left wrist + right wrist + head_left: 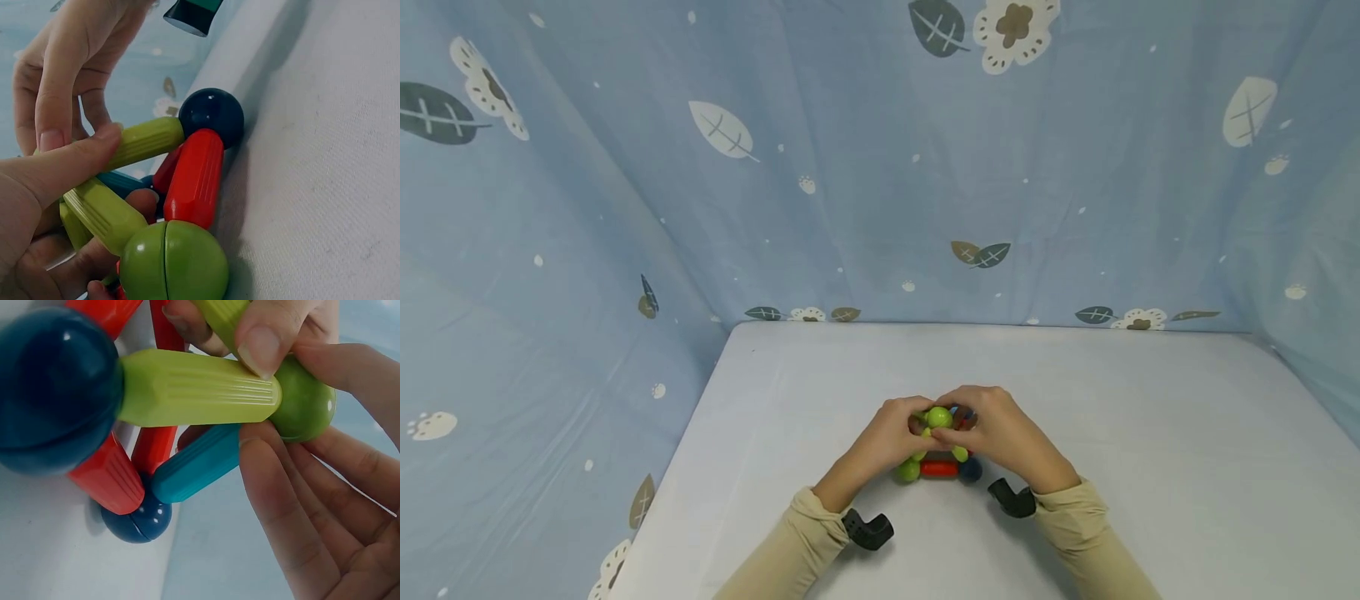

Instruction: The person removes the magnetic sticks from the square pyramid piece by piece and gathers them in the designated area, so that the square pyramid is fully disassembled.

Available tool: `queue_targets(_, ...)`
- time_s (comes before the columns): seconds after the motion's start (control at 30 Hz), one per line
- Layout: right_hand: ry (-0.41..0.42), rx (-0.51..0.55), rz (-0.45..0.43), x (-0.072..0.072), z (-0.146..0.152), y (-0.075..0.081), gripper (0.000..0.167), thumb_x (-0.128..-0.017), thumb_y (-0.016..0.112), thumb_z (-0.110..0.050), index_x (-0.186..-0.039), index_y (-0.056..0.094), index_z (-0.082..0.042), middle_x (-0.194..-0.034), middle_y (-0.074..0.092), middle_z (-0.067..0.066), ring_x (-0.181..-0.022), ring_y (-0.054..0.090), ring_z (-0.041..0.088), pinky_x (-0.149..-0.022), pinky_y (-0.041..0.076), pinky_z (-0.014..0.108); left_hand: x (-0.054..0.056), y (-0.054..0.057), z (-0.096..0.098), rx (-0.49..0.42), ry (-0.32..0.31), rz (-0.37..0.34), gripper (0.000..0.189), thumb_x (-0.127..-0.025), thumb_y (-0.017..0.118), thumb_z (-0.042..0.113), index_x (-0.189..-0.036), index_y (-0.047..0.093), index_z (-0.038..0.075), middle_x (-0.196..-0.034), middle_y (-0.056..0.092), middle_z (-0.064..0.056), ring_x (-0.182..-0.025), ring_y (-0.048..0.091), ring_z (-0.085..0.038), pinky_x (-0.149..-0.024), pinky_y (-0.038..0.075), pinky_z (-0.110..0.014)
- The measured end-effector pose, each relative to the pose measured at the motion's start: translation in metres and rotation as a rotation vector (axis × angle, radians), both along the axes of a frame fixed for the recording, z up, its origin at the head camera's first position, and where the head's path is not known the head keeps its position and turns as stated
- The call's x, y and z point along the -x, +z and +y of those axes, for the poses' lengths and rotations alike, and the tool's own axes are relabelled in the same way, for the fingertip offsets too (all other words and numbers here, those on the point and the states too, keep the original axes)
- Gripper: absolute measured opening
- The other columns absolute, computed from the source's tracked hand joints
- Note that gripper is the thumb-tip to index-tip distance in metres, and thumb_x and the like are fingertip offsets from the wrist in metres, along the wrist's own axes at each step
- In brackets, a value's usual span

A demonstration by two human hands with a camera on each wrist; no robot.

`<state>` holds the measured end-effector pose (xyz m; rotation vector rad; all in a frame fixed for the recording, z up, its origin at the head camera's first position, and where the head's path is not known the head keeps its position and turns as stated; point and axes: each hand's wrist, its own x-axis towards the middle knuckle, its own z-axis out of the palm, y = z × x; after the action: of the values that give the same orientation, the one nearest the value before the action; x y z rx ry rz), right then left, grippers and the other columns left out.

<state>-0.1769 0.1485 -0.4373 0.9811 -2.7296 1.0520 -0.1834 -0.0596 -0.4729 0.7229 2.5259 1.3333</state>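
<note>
A pyramid-shaped frame of toy magnetic rods and balls stands on the table. Its base has a red rod (939, 469) between a green ball (907, 471) and a dark blue ball (970, 470). Yellow-green rods (103, 215) and a teal rod (199, 464) lean up to a green top ball (306, 403). My left hand (891, 433) pinches the yellow-green rods near the top, thumb in front and fingers behind. Meeting it from the other side, my right hand (1000, 425) holds the top ball between thumb and fingers. Fingers partly hide the upper joint.
Under the frame spreads a white tabletop (1150, 433). A blue patterned curtain (880, 183) closes off the back and sides. Black curved wrist pieces (868, 531) stick out beside both cuffs, close over the table.
</note>
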Motion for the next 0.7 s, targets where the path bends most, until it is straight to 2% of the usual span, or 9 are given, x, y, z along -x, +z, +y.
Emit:
queue_targets(0.13, -0.004, -0.017, 0.022, -0.0006, 0.0001, 0.0, 0.028, -0.088, 0.084, -0.025, -0.111, 0.076, -0.011, -0.105, 0.077, 0.002, -0.081, 0.071, 0.009, -0.069, 0.058, 0.022, 0.0004, -0.0003, -0.0002, -0.011, -0.006, -0.009, 0.036, -0.09, 0.082, 0.023, -0.123, 0.073, 0.013, -0.115, 0.075, -0.005, -0.071, 0.058, 0.0, -0.064, 0.052, -0.019)
queue_targets(0.33, -0.004, -0.018, 0.036, -0.0012, -0.0005, 0.0006, 0.027, -0.087, 0.084, -0.023, -0.109, 0.077, -0.01, -0.103, 0.078, 0.004, -0.079, 0.071, 0.009, -0.067, 0.059, 0.025, 0.0002, 0.001, 0.0002, -0.02, -0.014, -0.02, 0.032, -0.09, 0.081, 0.021, -0.12, 0.073, 0.012, -0.112, 0.075, -0.005, -0.066, 0.056, -0.001, -0.059, 0.049, -0.019)
queue_targets(0.57, -0.004, 0.001, 0.029, -0.0021, -0.0015, 0.0003, 0.024, -0.087, 0.084, -0.02, -0.107, 0.077, -0.009, -0.101, 0.078, 0.004, -0.075, 0.071, 0.005, -0.066, 0.057, 0.018, 0.0002, 0.001, 0.0002, -0.017, -0.013, -0.022, 0.032, -0.091, 0.08, 0.018, -0.122, 0.073, 0.011, -0.115, 0.075, -0.006, -0.069, 0.056, 0.0, -0.062, 0.05, -0.018)
queue_targets(0.7, -0.017, 0.02, 0.026, -0.0024, -0.0004, 0.0024, 0.026, -0.087, 0.083, -0.017, -0.11, 0.076, -0.007, -0.102, 0.078, 0.006, -0.076, 0.073, 0.007, -0.067, 0.058, 0.018, 0.0015, -0.0003, -0.0001, -0.007, -0.014, -0.008, 0.027, -0.09, 0.082, 0.022, -0.114, 0.075, 0.011, -0.104, 0.075, -0.006, -0.065, 0.055, 0.0, -0.061, 0.048, -0.017)
